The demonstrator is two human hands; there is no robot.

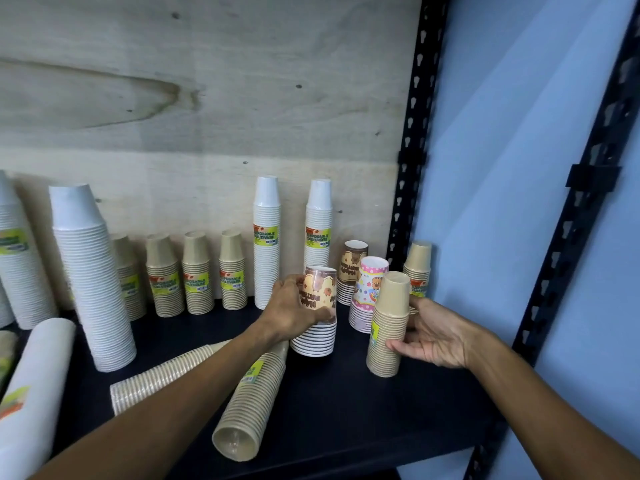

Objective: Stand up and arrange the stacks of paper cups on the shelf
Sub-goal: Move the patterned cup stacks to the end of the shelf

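Below, a fallen kraft stack (252,393) lies lengthwise toward the viewer beneath the left hand (294,308), which grips a printed stack (317,313); a kraft stack (388,327) is gripped upright by the right hand (433,336).

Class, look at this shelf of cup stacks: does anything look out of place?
Yes. Two brown stacks lie on their sides at the front of the shelf, and a white stack lies toppled at the left, while the others stand upright.
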